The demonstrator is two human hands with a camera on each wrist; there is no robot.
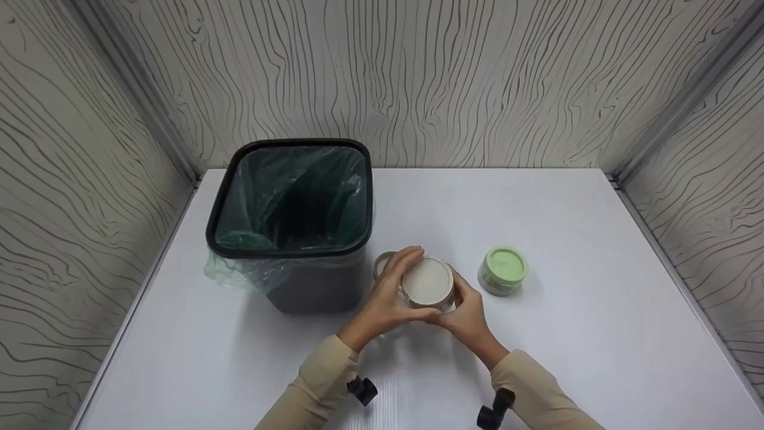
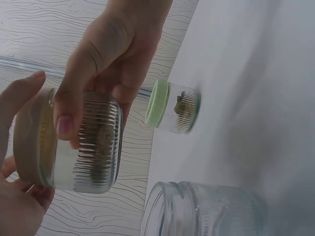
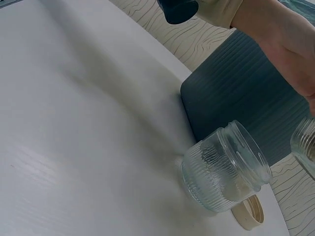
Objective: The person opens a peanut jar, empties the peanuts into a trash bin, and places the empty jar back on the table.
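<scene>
On my head feed, the left hand (image 1: 383, 303) and right hand (image 1: 468, 312) both grip a ribbed clear glass jar with a round beige lid (image 2: 96, 157), raised beside the dark lined bin (image 1: 316, 286). My left wrist feed shows brown clumps in the green-lidded glass jar (image 2: 184, 110); both wrist feeds show an uncapped ribbed glass jar (image 3: 216, 169), mostly hidden by hands overhead.
</scene>
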